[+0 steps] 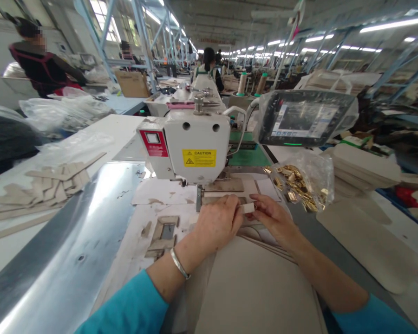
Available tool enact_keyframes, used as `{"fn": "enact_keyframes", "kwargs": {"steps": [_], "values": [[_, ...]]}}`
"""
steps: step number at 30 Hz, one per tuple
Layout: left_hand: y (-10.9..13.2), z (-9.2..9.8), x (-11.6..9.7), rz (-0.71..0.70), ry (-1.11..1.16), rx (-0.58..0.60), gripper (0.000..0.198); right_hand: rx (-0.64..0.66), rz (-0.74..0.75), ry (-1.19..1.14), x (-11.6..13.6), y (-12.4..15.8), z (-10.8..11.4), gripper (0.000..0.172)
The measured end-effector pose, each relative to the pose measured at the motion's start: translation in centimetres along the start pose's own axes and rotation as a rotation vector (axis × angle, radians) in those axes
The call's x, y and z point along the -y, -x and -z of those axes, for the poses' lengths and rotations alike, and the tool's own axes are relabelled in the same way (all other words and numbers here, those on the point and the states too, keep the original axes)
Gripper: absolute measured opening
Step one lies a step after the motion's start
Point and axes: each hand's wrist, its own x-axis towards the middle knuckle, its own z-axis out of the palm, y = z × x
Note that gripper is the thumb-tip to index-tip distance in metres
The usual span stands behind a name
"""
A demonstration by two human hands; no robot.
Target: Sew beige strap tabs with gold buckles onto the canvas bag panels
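Note:
Between my two hands is a short beige strip (pixel 248 208), in front of the sewing machine head (pixel 198 144). My left hand (pixel 220 217) is closed on the strip's left end, its fingers curled. My right hand (pixel 271 214) pinches the strip's other end between thumb and fingers. Just behind my hands lies a flat beige clamp plate (pixel 226 186) under the machine. A stack of large beige panels (pixel 261 287) lies below my wrists, close to me. To the left of my left hand sits a taped rectangular frame (pixel 163 234).
Many loose beige strips (pixel 52 185) lie on the white table at left. A plastic bag of gold metal pieces (pixel 299 185) is at right, beneath the control screen (pixel 304 118). More beige panels (pixel 365 241) lie at far right. Several people work farther back.

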Motion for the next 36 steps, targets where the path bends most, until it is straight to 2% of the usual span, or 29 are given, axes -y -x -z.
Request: {"fn": "enact_keyframes", "kwargs": {"steps": [3,6,9,12,15,17,19,23,27,33,36], "values": [[0.1,-0.5,-0.2,-0.064,-0.105,-0.075,0.010,-0.006,0.076,0.145,-0.5,-0.1,-0.1,0.029],[0.2,-1.0,-0.4,-0.152,-0.184,-0.080,0.006,-0.031,0.156,0.287,-0.4,0.3,-0.5,0.022],[0.3,-1.5,-0.6,-0.243,-0.179,-0.048,0.006,-0.063,0.354,0.588,0.3,0.9,-1.1,0.015],[0.3,-1.9,-0.9,-0.226,-0.149,-0.026,0.006,-0.078,0.515,0.793,1.0,1.5,-1.4,0.016],[0.3,-2.3,-1.3,-0.128,-0.127,0.000,0.008,-0.062,0.542,0.815,1.6,1.6,-1.3,0.017],[0.2,-2.8,-1.4,-0.068,-0.098,0.015,0.010,-0.024,0.490,0.786,1.9,1.6,-1.3,0.018],[-0.1,-3.3,-1.4,-0.061,-0.043,0.004,0.011,0.052,0.372,0.728,2.0,1.5,-1.4,0.018],[-0.7,-4.0,-0.7,-0.158,0.054,-0.097,0.022,0.202,0.048,0.499,2.0,0.6,-1.4,0.017],[-0.7,-4.0,0.1,-0.205,0.046,-0.155,0.038,0.204,-0.191,0.373,2.5,-1.6,-0.6,0.029],[-0.3,-4.7,2.0,-0.028,-0.062,-0.003,0.059,0.143,-0.262,0.547,3.3,-6.1,0.2,0.045],[-0.7,-5.1,3.1,-0.024,-0.135,0.022,0.063,0.142,-0.259,0.604,2.7,-7.7,-0.1,0.044]]}}
